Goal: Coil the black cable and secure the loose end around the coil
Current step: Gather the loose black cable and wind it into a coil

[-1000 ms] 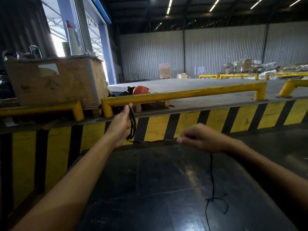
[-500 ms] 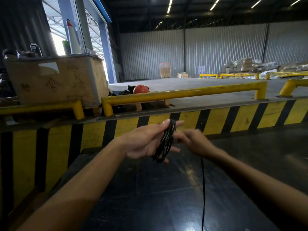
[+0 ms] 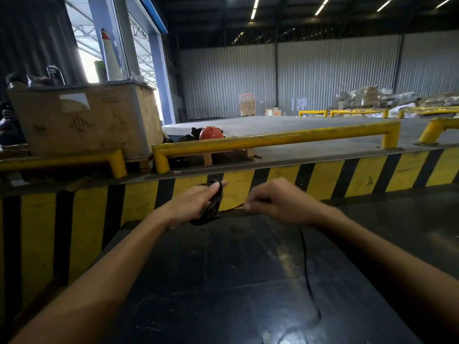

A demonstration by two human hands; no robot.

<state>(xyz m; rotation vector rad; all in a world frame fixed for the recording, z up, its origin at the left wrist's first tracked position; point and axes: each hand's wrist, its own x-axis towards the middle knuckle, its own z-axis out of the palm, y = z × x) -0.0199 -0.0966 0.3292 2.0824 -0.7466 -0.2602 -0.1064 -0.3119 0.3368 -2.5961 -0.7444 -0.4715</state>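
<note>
My left hand [image 3: 192,204] grips a small coil of thin black cable [image 3: 211,207], several loops bunched between thumb and fingers. A short stretch of the same cable runs taut to the right into my right hand [image 3: 275,203], which pinches it between fingertips. From under the right hand the loose cable [image 3: 306,271] hangs down and trails across the dark glossy surface [image 3: 223,281] toward the near right. Both hands hover just above that surface's far edge.
A yellow-and-black striped wall [image 3: 323,182] stands right behind the hands, topped by a yellow rail [image 3: 273,139]. A large cardboard-coloured crate [image 3: 84,120] sits at upper left, with an orange hard hat [image 3: 211,132] beside it. Pallets and boxes lie far back.
The hands, close together half a second ago, have drawn apart. My right hand has pulled a length of cable out to the right of the coil, which stays in my left hand.
</note>
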